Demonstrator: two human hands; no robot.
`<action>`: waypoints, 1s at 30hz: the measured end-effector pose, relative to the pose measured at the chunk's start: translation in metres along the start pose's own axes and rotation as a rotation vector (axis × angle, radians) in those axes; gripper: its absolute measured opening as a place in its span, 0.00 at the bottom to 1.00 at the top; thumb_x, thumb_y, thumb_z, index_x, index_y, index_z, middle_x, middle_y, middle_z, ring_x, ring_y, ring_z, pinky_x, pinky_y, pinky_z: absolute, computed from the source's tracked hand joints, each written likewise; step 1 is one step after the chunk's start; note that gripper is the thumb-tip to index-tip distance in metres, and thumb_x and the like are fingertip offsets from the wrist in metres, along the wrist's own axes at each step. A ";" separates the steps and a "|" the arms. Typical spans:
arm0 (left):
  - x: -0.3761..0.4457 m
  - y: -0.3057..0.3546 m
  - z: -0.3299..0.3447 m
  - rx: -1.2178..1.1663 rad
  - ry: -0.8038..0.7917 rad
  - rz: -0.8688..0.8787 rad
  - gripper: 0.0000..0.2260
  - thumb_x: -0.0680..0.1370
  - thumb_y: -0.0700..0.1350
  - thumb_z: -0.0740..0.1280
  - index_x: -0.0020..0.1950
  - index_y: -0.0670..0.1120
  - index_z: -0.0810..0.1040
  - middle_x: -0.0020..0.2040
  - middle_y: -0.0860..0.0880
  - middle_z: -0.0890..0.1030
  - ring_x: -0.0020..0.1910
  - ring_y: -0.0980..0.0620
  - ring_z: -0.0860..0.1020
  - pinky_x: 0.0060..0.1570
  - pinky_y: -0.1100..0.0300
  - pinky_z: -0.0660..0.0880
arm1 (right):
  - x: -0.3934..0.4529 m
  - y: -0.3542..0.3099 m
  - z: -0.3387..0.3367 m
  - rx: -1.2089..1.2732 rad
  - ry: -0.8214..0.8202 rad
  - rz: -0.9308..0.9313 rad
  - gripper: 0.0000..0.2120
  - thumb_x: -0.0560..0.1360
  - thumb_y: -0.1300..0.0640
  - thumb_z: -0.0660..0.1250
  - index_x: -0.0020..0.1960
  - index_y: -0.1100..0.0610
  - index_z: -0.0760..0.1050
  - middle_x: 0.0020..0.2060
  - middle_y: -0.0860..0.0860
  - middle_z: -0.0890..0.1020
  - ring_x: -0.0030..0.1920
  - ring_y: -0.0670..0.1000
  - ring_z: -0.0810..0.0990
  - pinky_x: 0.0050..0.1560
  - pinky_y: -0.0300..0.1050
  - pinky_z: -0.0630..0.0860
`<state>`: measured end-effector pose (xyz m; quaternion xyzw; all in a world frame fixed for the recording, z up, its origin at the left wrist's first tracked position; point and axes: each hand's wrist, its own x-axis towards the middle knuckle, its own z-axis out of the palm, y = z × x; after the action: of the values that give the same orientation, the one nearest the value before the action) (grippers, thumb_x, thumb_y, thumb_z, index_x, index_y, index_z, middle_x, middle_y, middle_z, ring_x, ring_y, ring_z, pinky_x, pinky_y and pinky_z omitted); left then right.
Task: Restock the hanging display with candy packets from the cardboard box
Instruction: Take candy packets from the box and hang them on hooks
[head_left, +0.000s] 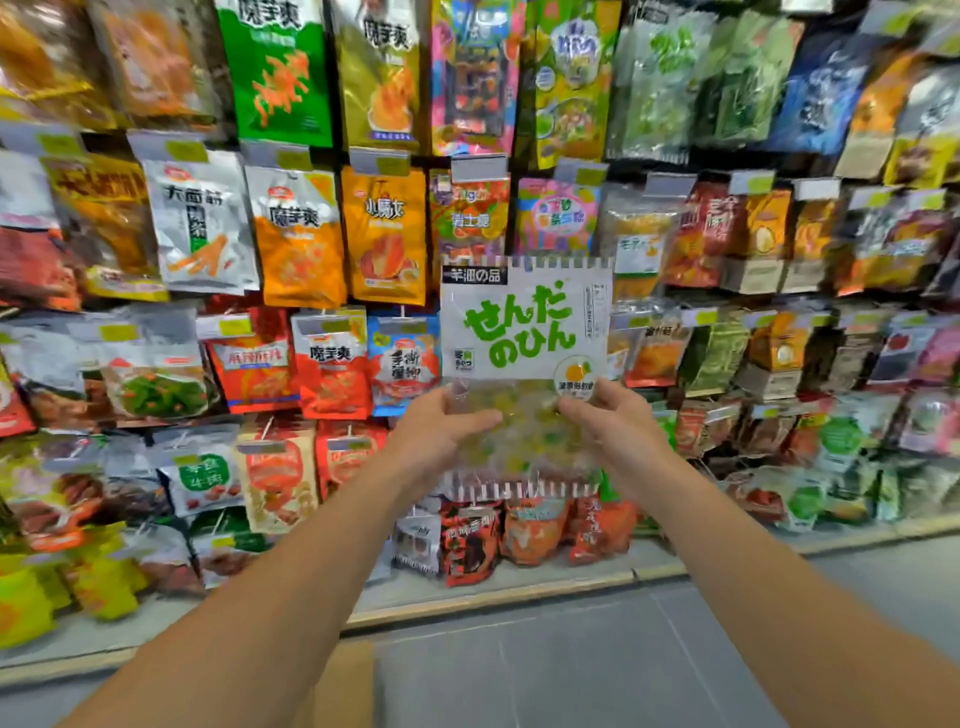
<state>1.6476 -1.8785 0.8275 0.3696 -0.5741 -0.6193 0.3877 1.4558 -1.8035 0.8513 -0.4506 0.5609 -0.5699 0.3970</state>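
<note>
A white candy packet (524, 332) with big green lettering and a clear lower window of yellow and green sweets is held upright in front of the hanging display (291, 234). My left hand (441, 431) grips its lower left side, thumb on the front. My right hand (618, 421) grips its lower right side the same way. The packet's top edge reaches the third row of hooks from the bottom. A corner of the cardboard box (345, 686) shows at the bottom between my forearms.
Rows of snack bags hang on pegs across the whole wall, with price tags (478, 169) above each column. A low base ledge (493, 597) runs under the display. Grey floor tiles (571, 665) lie below.
</note>
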 end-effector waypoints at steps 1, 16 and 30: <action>0.009 0.005 0.015 0.028 0.015 0.002 0.23 0.66 0.50 0.80 0.56 0.44 0.78 0.51 0.44 0.84 0.48 0.45 0.84 0.48 0.47 0.82 | 0.005 -0.003 -0.018 0.015 -0.010 0.002 0.16 0.74 0.55 0.74 0.59 0.56 0.76 0.51 0.51 0.82 0.55 0.52 0.81 0.52 0.47 0.78; 0.176 0.104 0.137 0.045 0.001 0.153 0.25 0.67 0.49 0.79 0.61 0.46 0.78 0.57 0.46 0.83 0.55 0.45 0.82 0.54 0.41 0.79 | 0.172 -0.068 -0.164 -0.030 0.004 -0.230 0.49 0.65 0.38 0.77 0.78 0.58 0.61 0.69 0.49 0.73 0.70 0.53 0.71 0.70 0.59 0.69; 0.387 0.197 0.206 0.030 0.072 0.295 0.24 0.70 0.58 0.76 0.50 0.41 0.74 0.48 0.46 0.80 0.44 0.46 0.77 0.47 0.53 0.75 | 0.364 -0.150 -0.249 -0.152 0.138 -0.317 0.26 0.71 0.46 0.74 0.63 0.56 0.73 0.53 0.48 0.81 0.55 0.50 0.80 0.50 0.48 0.79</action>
<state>1.3077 -2.1495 1.0333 0.3088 -0.6170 -0.5332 0.4895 1.1237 -2.0740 1.0348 -0.5219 0.5502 -0.6107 0.2278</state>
